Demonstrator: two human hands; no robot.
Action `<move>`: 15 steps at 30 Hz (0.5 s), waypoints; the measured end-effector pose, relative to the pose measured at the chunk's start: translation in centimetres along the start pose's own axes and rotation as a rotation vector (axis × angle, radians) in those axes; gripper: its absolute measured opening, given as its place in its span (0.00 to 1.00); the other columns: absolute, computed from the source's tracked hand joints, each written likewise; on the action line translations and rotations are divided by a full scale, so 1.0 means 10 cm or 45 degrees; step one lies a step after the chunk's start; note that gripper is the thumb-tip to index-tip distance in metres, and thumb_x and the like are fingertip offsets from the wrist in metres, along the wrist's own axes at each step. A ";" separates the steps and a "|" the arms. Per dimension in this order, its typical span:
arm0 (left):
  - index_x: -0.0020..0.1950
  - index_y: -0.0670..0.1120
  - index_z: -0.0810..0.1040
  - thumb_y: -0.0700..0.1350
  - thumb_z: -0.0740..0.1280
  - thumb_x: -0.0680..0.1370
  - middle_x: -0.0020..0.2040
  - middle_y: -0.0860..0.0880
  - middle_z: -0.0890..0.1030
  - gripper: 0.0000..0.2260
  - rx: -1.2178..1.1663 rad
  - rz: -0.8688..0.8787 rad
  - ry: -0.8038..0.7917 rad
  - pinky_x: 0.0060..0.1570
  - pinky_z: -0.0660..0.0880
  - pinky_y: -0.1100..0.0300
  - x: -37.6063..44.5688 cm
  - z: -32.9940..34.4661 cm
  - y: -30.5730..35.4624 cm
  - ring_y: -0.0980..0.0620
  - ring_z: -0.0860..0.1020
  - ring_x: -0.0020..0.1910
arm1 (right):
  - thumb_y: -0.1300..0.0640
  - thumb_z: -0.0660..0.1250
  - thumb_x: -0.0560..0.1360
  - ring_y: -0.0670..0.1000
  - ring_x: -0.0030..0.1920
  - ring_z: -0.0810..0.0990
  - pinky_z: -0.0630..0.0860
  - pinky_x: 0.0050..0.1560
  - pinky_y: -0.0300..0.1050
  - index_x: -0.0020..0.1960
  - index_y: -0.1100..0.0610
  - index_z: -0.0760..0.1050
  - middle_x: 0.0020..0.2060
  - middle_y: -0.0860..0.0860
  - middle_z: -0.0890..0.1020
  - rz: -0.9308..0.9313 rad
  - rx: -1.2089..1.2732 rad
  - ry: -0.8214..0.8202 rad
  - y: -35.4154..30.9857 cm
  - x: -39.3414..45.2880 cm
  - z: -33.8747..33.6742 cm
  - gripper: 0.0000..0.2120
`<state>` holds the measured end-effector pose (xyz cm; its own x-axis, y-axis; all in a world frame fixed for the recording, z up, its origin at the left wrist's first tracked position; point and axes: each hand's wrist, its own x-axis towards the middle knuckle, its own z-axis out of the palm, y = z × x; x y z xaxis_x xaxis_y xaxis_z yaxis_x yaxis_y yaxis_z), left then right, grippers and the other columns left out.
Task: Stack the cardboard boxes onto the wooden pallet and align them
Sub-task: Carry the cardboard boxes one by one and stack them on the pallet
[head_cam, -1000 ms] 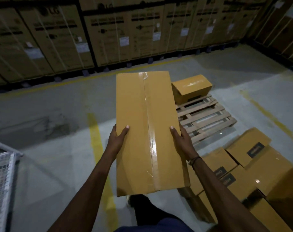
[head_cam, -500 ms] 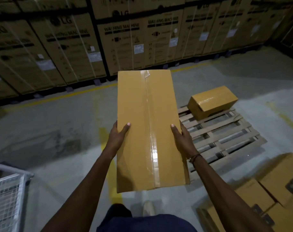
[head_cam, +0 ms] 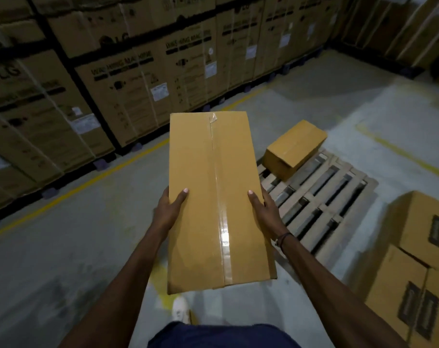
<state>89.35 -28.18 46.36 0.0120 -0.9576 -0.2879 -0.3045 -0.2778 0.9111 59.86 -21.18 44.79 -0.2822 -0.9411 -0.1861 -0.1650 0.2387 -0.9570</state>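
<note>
I carry a long taped cardboard box (head_cam: pixel 213 197) flat in front of me. My left hand (head_cam: pixel 169 209) grips its left side and my right hand (head_cam: pixel 265 212) grips its right side, thumbs on top. The wooden pallet (head_cam: pixel 321 204) lies on the floor to the right of the held box, partly hidden behind it. One smaller cardboard box (head_cam: pixel 295 149) sits on the pallet's far left corner.
More cardboard boxes (head_cam: pixel 419 267) are piled on the floor at the right edge. Tall stacked appliance cartons (head_cam: pixel 138 79) line the back and right walls. A yellow floor line (head_cam: pixel 93 179) runs along the cartons. My shoe (head_cam: pixel 180 310) shows below the held box.
The view has swung left and forward: the pallet and its small box now lie further right and closer. The pile of boxes slid to the right edge. My grip is unchanged.
</note>
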 end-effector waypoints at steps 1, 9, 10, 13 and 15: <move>0.81 0.52 0.68 0.67 0.68 0.79 0.71 0.49 0.78 0.35 0.026 0.016 -0.058 0.66 0.77 0.42 0.20 -0.08 0.04 0.46 0.79 0.65 | 0.31 0.65 0.80 0.46 0.65 0.80 0.78 0.68 0.54 0.71 0.34 0.72 0.67 0.44 0.81 0.022 0.027 0.048 -0.02 0.07 0.11 0.21; 0.82 0.52 0.66 0.68 0.68 0.79 0.73 0.50 0.77 0.36 0.152 0.100 -0.442 0.70 0.75 0.41 1.44 -0.15 0.49 0.47 0.77 0.68 | 0.33 0.65 0.81 0.46 0.67 0.80 0.78 0.70 0.57 0.78 0.38 0.68 0.69 0.42 0.80 0.154 0.154 0.335 -0.25 0.49 0.51 0.28; 0.82 0.53 0.66 0.69 0.68 0.78 0.73 0.50 0.77 0.37 0.165 0.100 -0.488 0.70 0.75 0.41 1.58 -0.11 0.53 0.48 0.78 0.68 | 0.32 0.65 0.81 0.46 0.68 0.80 0.77 0.71 0.57 0.79 0.38 0.67 0.69 0.42 0.79 0.171 0.153 0.369 -0.25 0.55 0.52 0.28; 0.81 0.51 0.68 0.66 0.68 0.80 0.72 0.49 0.78 0.34 0.190 0.134 -0.584 0.70 0.75 0.43 1.96 0.09 0.62 0.47 0.78 0.68 | 0.35 0.65 0.82 0.47 0.70 0.79 0.75 0.73 0.57 0.80 0.42 0.68 0.70 0.42 0.79 0.216 0.183 0.465 -0.23 0.76 0.52 0.29; 0.81 0.50 0.68 0.63 0.67 0.81 0.72 0.49 0.78 0.31 0.197 0.152 -0.635 0.67 0.75 0.47 2.16 0.25 0.69 0.48 0.78 0.67 | 0.36 0.65 0.82 0.47 0.69 0.79 0.75 0.73 0.58 0.80 0.42 0.68 0.71 0.43 0.79 0.237 0.220 0.507 -0.20 0.90 0.50 0.29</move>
<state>85.18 -50.62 45.66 -0.4737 -0.8187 -0.3247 -0.4135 -0.1188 0.9027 62.41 -31.36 43.88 -0.6383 -0.7127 -0.2907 0.0732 0.3197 -0.9447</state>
